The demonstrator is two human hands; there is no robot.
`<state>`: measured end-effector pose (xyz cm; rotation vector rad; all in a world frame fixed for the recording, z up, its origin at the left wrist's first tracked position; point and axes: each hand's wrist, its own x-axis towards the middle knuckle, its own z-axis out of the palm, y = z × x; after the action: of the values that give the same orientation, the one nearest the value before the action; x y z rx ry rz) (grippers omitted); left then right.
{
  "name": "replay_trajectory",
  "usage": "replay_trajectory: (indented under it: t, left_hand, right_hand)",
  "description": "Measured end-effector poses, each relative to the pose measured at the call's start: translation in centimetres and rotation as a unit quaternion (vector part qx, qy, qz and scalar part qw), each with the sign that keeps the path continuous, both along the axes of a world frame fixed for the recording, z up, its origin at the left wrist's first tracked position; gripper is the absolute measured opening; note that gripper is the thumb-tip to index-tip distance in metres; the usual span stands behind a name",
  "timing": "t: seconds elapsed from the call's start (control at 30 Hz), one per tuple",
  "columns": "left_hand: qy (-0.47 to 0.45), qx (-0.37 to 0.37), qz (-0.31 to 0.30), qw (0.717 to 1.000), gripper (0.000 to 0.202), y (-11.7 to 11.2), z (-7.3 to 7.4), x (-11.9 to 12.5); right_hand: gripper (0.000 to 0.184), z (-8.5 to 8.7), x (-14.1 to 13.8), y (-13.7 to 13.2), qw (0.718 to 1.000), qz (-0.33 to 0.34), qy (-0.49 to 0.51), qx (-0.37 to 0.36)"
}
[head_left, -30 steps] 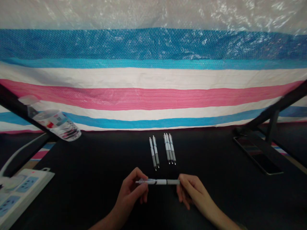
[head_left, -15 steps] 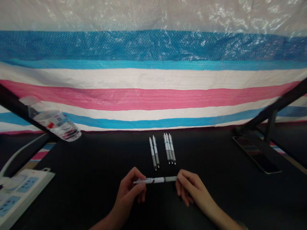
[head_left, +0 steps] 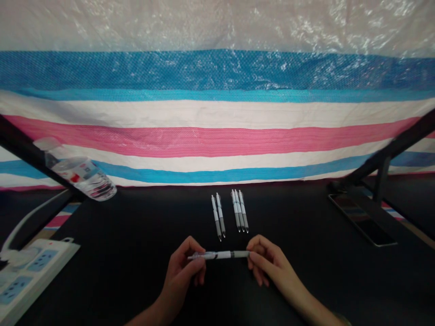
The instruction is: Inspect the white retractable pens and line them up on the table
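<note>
A white pen (head_left: 223, 255) with a grey grip lies level between my two hands, above the black table (head_left: 136, 253). My left hand (head_left: 186, 267) pinches its clip end between thumb and fingers. At the grip end, the thumb and fingers of my right hand (head_left: 267, 262) close around the tip, which they hide. Beyond the held pen, a pair of similar pens (head_left: 218, 216) lies side by side on the table. Just right of them is a group of three more pens (head_left: 239, 211), tips pointing toward me.
A clear water bottle (head_left: 81, 174) leans at the back left by a dark bar. A white power strip (head_left: 37, 271) with a plugged-in cable sits at the left. At the right lies a phone (head_left: 362, 220) beneath another dark bar (head_left: 387, 158). A striped sheet (head_left: 217, 140) hangs behind.
My right hand has shifted slightly, with its fingers raised a little around the pen's tip end. The left hand keeps its pinch. The pens on the table stay put.
</note>
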<state>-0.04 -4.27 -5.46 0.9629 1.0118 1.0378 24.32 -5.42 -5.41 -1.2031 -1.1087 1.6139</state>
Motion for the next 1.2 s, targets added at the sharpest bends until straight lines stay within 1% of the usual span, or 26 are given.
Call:
replay_trajectory:
  t: [0.13,0.2,0.37,0.53,0.63,0.8,0.9,1.0,1.2]
  left_hand:
    - [-0.005,0.002,-0.001,1.000,0.026,0.0,0.0,0.0]
    - [-0.004,0.004,-0.002,1.000,0.025,0.0,0.0,0.0]
    - [0.012,0.005,0.017,1.000,0.022,0.1,-0.1,-0.3]
    - [0.000,0.035,0.071,0.997,0.019,0.5,-0.4,-0.7]
    - [-0.016,0.029,0.094,0.995,0.019,0.6,-0.3,-0.7]
    - [-0.032,0.000,0.104,0.994,0.024,0.7,0.2,-0.5]
    - [-0.029,-0.001,0.102,0.994,0.025,0.8,0.4,-0.5]
    - [-0.023,0.001,0.094,0.995,0.025,0.9,0.4,-0.4]
    - [-0.019,0.001,0.053,0.998,0.025,0.8,0.1,-0.4]
  right_hand:
    - [0.050,-0.4,0.1,0.0,0.999,0.028,-0.011,-0.016]
    - [0.046,-0.6,0.1,0.0,1.000,0.021,-0.006,-0.011]
    - [0.034,-0.5,0.2,0.0,0.998,-0.022,0.064,-0.013]
    - [0.026,0.0,0.5,-0.2,0.986,-0.096,0.137,-0.015]
    - [0.023,0.1,0.8,-0.1,0.978,-0.133,0.157,-0.023]
    - [0.021,0.0,1.0,0.0,0.971,-0.170,0.165,-0.032]
    - [0.021,0.1,0.9,-0.2,0.972,-0.163,0.165,-0.034]
    - [0.021,0.3,0.7,-0.3,0.975,-0.140,0.168,-0.040]
    - [0.023,0.1,0.6,-0.3,0.977,-0.108,0.179,-0.039]
